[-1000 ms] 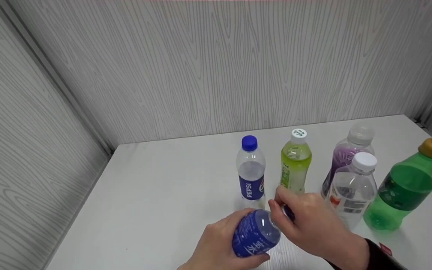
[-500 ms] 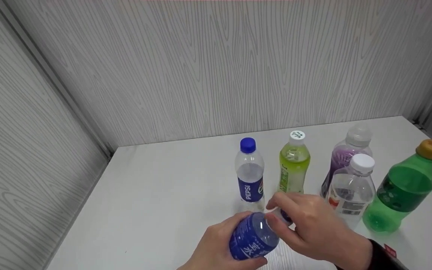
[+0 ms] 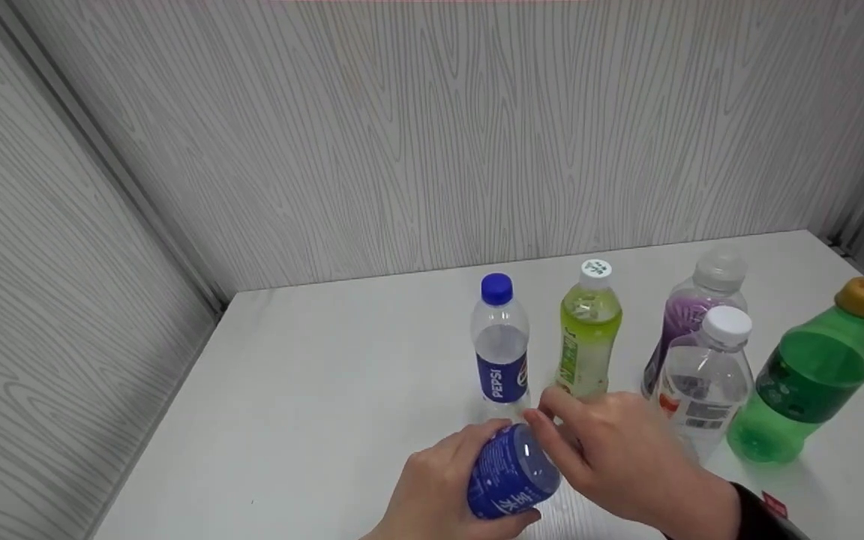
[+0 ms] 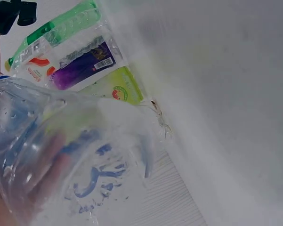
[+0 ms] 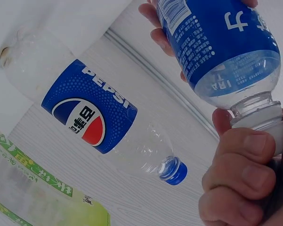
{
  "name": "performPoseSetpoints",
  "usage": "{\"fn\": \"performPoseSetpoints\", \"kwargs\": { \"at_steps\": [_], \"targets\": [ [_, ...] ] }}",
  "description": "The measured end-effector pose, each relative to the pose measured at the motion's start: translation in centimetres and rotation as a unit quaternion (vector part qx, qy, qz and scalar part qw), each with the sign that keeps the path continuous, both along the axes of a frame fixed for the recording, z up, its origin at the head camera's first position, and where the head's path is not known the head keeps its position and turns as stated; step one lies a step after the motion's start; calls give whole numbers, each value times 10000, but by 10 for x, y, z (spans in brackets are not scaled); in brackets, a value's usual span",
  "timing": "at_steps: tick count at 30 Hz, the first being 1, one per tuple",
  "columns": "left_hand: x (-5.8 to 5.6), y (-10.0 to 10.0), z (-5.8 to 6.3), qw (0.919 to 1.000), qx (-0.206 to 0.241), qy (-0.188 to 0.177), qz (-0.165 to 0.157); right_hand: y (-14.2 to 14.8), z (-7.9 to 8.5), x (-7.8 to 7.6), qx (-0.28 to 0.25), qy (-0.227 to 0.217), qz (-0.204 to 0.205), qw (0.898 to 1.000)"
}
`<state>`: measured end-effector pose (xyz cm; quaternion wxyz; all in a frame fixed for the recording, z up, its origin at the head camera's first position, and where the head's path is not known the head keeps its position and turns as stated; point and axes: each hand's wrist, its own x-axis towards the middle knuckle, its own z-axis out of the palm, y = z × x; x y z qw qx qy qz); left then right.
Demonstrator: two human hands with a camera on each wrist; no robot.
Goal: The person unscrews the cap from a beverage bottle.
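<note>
My left hand (image 3: 439, 480) grips a clear plastic bottle with a blue label (image 3: 511, 472), its neck tilted to the right. At that neck, my right hand (image 3: 627, 450) curls its fingers round the bottle's cap (image 5: 272, 129). In the right wrist view, a whitish ring shows between the bottle's shoulder and the curled fingers (image 5: 238, 165), which hide most of the cap. The left wrist view looks over the clear bottle base (image 4: 99, 174). Just beyond both hands stands a Pepsi bottle (image 3: 502, 379) with a blue cap.
Behind the right hand stands a yellow-green bottle (image 3: 589, 322). Further right are a purple-labelled bottle (image 3: 683, 319), a clear bottle with a white cap (image 3: 706, 382) and a green bottle (image 3: 807, 375) with an orange cap. A wood-grain panel (image 3: 417, 135) closes off the white table (image 3: 289, 412) behind.
My right fingers loosened and spread at the cap half a second ago, and now curl in round it again. The blue-labelled bottle has shifted slightly in my left hand's grip.
</note>
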<state>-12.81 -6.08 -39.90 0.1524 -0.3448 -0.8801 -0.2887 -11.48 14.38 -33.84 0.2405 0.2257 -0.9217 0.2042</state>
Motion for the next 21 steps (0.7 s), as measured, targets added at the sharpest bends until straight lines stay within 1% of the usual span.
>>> {"fn": "performPoseSetpoints", "kwargs": {
  "at_steps": [1, 3, 6, 8, 12, 15, 18, 20, 21],
  "targets": [
    [0, 0, 1, 10000, 21, -60, -29, 0, 0, 0, -14, 63, 27, 10000],
    [1, 0, 2, 9995, 72, -293, -96, 0, 0, 0, -96, 220, 127, 9996],
    [2, -1, 6, 9962, 140, -838, -187, 1, -1, 0, -306, 438, 332, 9980],
    [2, -1, 8, 9924, 191, -1191, -253, 2, -2, -1, -393, 618, 488, 9961],
    [1, -3, 10, 9814, 366, -1827, -461, 4, -3, -3, -462, 883, 774, 9920],
    [0, -5, 12, 9724, 492, -2184, -654, 6, -4, -5, -491, 1111, 1093, 9866],
    [1, -6, 14, 9647, 553, -2460, -762, 7, -4, -6, -484, 1193, 1378, 9821],
    [0, -6, 14, 9639, 541, -2492, -766, 8, -3, -6, -428, 1233, 1432, 9810],
    [0, -6, 14, 9638, 528, -2507, -741, 8, -3, -5, -392, 1150, 1374, 9830]
  ]
}}
